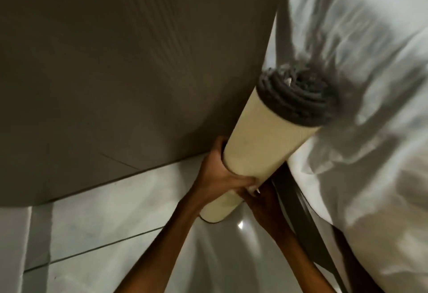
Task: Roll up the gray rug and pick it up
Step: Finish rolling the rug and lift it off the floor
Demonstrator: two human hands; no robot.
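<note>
The gray rug (266,144) is rolled into a tight tube, cream backing outward, with the gray pile spiralled at its upper end. It stands steeply tilted in the middle of the head view, upper end leaning toward the bed, lower end just above the floor. My left hand (222,172) wraps around the roll's left side near its lower third. My right hand (261,197) grips it from underneath on the right, mostly hidden behind the roll.
A dark brown panel (115,61) fills the upper left, close behind the roll. A bed with rumpled white bedding (370,84) and a dark frame (298,204) runs along the right. Glossy pale floor tiles (104,228) lie below.
</note>
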